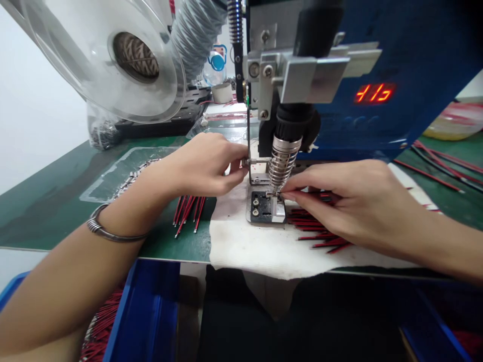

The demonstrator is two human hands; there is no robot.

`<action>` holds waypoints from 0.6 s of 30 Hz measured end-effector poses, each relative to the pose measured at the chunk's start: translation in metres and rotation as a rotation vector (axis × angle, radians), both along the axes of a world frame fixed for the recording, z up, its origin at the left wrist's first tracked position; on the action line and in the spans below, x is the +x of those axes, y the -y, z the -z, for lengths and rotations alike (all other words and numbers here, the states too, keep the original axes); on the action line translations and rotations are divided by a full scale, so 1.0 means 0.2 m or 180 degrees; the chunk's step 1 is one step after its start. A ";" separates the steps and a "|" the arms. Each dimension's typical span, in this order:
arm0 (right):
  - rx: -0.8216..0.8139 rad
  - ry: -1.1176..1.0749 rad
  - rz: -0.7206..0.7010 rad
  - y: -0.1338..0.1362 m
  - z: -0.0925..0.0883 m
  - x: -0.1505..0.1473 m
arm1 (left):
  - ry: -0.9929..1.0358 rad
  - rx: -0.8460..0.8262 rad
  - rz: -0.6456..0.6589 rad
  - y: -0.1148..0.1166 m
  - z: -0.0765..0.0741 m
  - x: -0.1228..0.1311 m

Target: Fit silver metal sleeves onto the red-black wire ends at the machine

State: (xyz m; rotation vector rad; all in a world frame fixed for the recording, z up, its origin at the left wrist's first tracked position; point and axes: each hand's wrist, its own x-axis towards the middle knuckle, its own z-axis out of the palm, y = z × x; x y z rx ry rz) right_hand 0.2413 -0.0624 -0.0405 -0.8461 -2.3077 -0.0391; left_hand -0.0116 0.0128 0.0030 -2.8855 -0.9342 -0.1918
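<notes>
A blue machine (400, 65) with a spring-wrapped metal nozzle (283, 161) stands over a small black fixture (260, 206) with a silver block. My right hand (350, 201) pinches a red and black wire (326, 196), its fingertips at the fixture just under the nozzle. On the other side, my left hand (215, 163) has thumb and index finger closed by the end of a thin metal rod (258, 161). What those fingers grip is hidden. Red and black wires (320, 231) lie beneath my right hand, and more wires (188, 211) lie below my left.
A white cloth (245, 251) covers part of the green table (33, 216). Small metal parts lie on a clear plastic bag (109, 181). A transparent fume hood (94, 55) hangs upper left. Blue bins (147, 306) stand below the table edge. Loose wires (449, 166) lie at right.
</notes>
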 end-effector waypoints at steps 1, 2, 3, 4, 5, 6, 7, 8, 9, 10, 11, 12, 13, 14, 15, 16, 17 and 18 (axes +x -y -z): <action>0.0000 -0.0005 0.0006 0.00 0.00 0.00 | 0.0018 -0.0017 0.0001 0.00 0.00 0.00; -0.0007 -0.0004 0.0016 0.00 0.00 0.00 | 0.0027 -0.0025 0.0011 0.00 0.00 0.00; 0.0006 -0.0010 0.0010 0.00 0.00 0.00 | 0.0028 -0.0025 0.0027 0.00 0.00 0.00; 0.0024 -0.0014 -0.0003 0.00 0.00 0.00 | 0.0028 -0.0019 0.0039 0.00 0.00 0.00; 0.0036 -0.0019 -0.0011 0.00 0.00 -0.01 | 0.0027 -0.0011 0.0045 0.00 0.00 0.00; 0.0049 -0.0024 -0.0025 0.00 0.00 -0.01 | 0.0025 -0.0009 0.0044 0.00 0.00 0.00; 0.0053 -0.0031 -0.0027 0.00 0.00 -0.01 | 0.0030 -0.0011 0.0044 0.00 0.00 0.00; 0.0034 -0.0029 -0.0028 0.00 0.00 -0.01 | 0.0040 -0.0013 0.0043 0.00 0.00 0.00; 0.0013 -0.0029 -0.0028 0.00 0.00 -0.01 | 0.0052 -0.0013 0.0047 0.00 0.00 0.00; -0.0021 -0.0024 -0.0020 0.00 0.00 -0.01 | 0.0058 -0.0009 0.0052 0.00 0.00 0.00; -0.0056 -0.0017 -0.0009 0.01 0.00 -0.01 | 0.0063 0.0002 0.0065 0.00 0.00 -0.01; -0.0087 -0.0005 0.0010 0.01 -0.01 -0.01 | 0.0068 0.0014 0.0078 0.00 0.00 -0.01; -0.0100 0.0003 0.0020 0.01 -0.01 -0.01 | 0.0077 0.0030 0.0089 0.00 0.00 -0.01; -0.0103 0.0010 0.0034 0.01 -0.01 -0.01 | 0.0077 0.0034 0.0093 0.00 0.00 -0.01; -0.0084 0.0005 0.0043 0.01 -0.01 -0.01 | 0.0074 0.0031 0.0093 0.00 0.00 -0.01; -0.0067 0.0010 0.0038 0.00 -0.01 -0.01 | 0.0067 0.0022 0.0081 0.00 0.00 0.00; -0.0034 0.0000 0.0025 0.00 -0.01 -0.01 | 0.0058 0.0010 0.0067 0.00 0.00 0.00; -0.0010 -0.0007 0.0015 0.00 0.00 -0.01 | 0.0046 -0.0007 0.0051 0.00 0.00 0.00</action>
